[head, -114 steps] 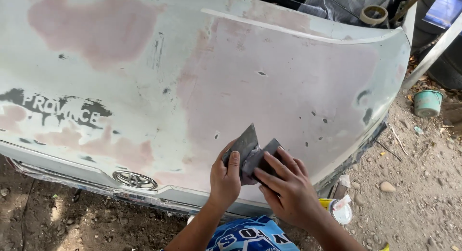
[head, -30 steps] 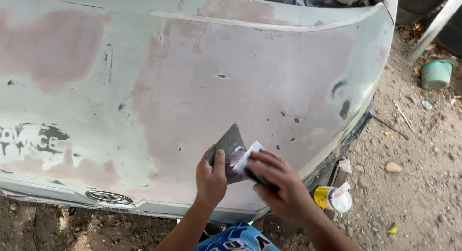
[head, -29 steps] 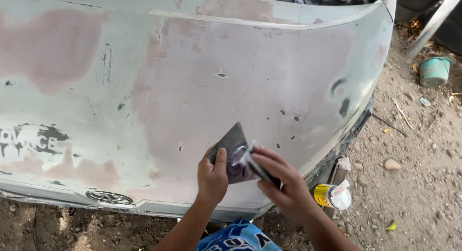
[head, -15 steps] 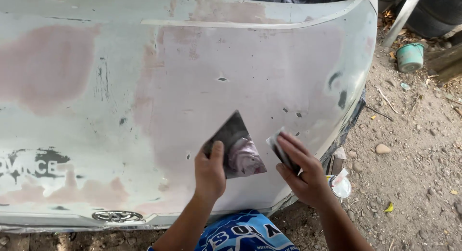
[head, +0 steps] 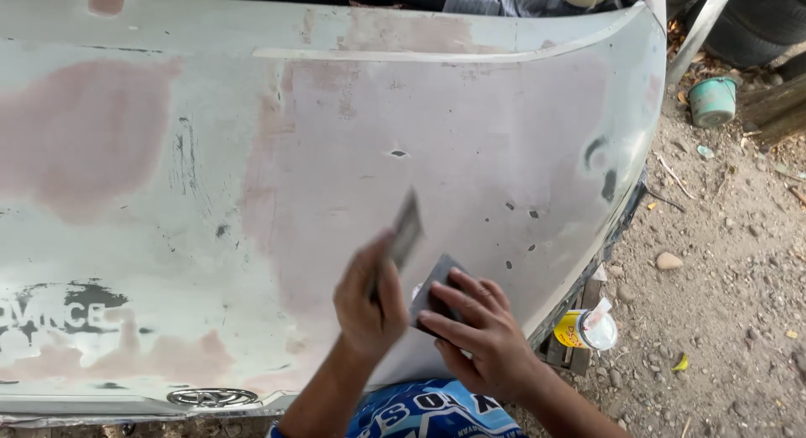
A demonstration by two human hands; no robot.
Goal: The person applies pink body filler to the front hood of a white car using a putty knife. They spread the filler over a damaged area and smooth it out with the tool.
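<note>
Both hands work low on a pale green car body panel (head: pixel 252 195) patched with pinkish filler, near its lower right corner. The left hand (head: pixel 368 299) closes its grip on a thin grey scraper blade (head: pixel 406 231); the blade is blurred, so its exact edge is hard to read, but it stands up and slightly to the right from the fist, its long axis running near to far across the panel. The right hand (head: pixel 478 329) lies just right of the left, its fingers spread flat over a dark grey square pad (head: pixel 434 287) and pinning it against the panel, the grip holding rather than open. The pad sits between the two hands, just below and right of the blade, near it but apart as far as the blur allows one to tell. The left hand is the nearer one to the blade's free end, the right hand the nearer one to the pad.

On the dirt ground (head: pixel 722 262) to the right stands a small yellow can with a white lid (head: pixel 588 329), close to the panel's edge. A teal cup (head: pixel 712 101) sits farther off. A blue patterned garment (head: pixel 428 413) shows at the near edge.
</note>
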